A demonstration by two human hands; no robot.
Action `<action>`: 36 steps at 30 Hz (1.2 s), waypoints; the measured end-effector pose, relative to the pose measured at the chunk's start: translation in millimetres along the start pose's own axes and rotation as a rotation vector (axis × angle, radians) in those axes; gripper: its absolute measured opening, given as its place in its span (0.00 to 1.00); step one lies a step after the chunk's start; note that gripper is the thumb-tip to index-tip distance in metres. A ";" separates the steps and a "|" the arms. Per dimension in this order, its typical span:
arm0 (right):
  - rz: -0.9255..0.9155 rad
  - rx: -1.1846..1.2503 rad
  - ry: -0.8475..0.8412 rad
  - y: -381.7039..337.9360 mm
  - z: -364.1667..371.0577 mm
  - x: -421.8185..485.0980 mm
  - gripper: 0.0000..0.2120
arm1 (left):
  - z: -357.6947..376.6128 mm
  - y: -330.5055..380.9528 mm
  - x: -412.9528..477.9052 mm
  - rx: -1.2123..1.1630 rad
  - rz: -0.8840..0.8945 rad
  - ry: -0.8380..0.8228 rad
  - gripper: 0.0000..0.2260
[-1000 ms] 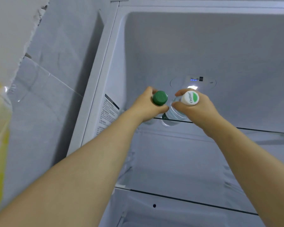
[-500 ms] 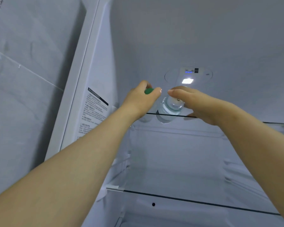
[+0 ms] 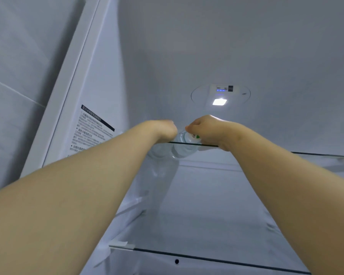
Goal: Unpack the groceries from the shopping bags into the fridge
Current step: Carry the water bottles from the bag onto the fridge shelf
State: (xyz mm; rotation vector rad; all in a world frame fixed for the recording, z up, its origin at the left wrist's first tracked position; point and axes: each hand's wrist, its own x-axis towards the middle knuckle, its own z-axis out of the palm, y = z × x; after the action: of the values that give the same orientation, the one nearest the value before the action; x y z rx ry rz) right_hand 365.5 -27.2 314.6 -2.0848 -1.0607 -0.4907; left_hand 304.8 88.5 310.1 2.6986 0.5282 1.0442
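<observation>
**Both hands on bottles at the upper fridge shelf**

Head view: you had both bare arms stretched up and forward into the open fridge [image 3: 167, 56], and your hands met at the front edge of the upper glass shelf [image 3: 316, 154].

Your right hand [image 3: 209, 130] was curled over the top of the white-capped bottle [image 3: 182, 137], fingers pinching round its neck. A slice of the white cap [image 3: 195, 136] with a green mark showed just under your fingertips. The clear bottle stood upright on the shelf, directly below that hand, and its lower body could be seen through the glass.

Your left hand [image 3: 163, 130] was clenched, fingers folded down over the top of the second bottle [image 3: 159, 152]. Its cap was hidden by your hand, and only its pale body showed dimly through the shelf beneath your wrist. The two bottles stood just beside each other, and your knuckles were close together but apart.

Beyond and above your right hand, a lit lamp [image 3: 219, 101] glowed on the back wall, with a small control panel [image 3: 223, 88] showing blue lights just above it. To the left of your left forearm, a printed sticker [image 3: 91, 132] sat on the side wall, and farther left lay the grey tiled wall [image 3: 18, 76]. Well below both forearms ran the lower glass shelf [image 3: 226, 260].
</observation>
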 end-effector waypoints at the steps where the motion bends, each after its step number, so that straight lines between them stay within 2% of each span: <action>1: 0.003 -0.022 -0.008 -1.5 2.1 2.4 0.18 | -1.9 -1.2 2.4 -0.010 -0.014 -0.043 0.15; 6: 0.030 -0.170 -0.052 -2.9 10.0 15.9 0.18 | -6.8 -4.7 -0.5 0.081 -0.069 -0.146 0.15; 12: 0.053 -0.227 -0.122 -3.3 9.3 28.9 0.21 | -6.3 -3.3 4.4 0.224 -0.071 -0.143 0.17; 18: 0.011 -0.315 -0.099 -1.3 9.9 31.2 0.22 | -5.1 -5.2 12.1 0.291 -0.063 -0.136 0.17; 24: 0.001 -0.212 -0.135 3.2 11.2 31.4 0.23 | -3.8 -8.9 18.7 0.302 -0.051 -0.130 0.17; 31: -0.100 -0.321 -0.105 1.2 11.0 28.6 0.19 | -2.9 -9.0 12.5 0.394 -0.052 0.095 0.09; 36: -0.106 -0.300 -0.186 -1.7 12.2 24.3 0.20 | -3.2 -15.0 16.3 0.371 -0.102 0.171 0.06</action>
State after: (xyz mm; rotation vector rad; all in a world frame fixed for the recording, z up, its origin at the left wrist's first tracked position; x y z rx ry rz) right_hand 378.4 -4.5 322.2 -2.3827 -1.2744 -0.5440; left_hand 309.9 108.9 317.8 2.8642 0.9673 1.2640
